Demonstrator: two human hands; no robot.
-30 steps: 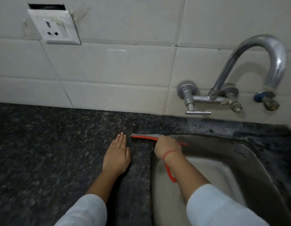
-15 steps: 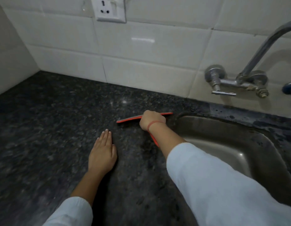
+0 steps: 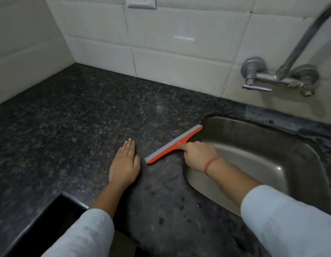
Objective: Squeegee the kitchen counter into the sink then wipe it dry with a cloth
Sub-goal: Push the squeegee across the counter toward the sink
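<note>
The right hand (image 3: 198, 154) has its fingers clamped on the handle of the orange squeegee with a grey rubber blade (image 3: 173, 144), which lies slanted on the dark speckled granite worktop (image 3: 77, 117) just beside the steel sink (image 3: 263, 145). The left hand (image 3: 125, 164) rests flat, fingers together, near the blade's lower end.

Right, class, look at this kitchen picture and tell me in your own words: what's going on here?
A person stands at a dark stone counter beside a steel sink. Their right hand grips the handle of a red squeegee, whose blade lies diagonally on the counter with its far end at the sink's rim. The left hand rests flat on the counter, fingers straight. No cloth is in view, so the drying step has not begun.
</note>
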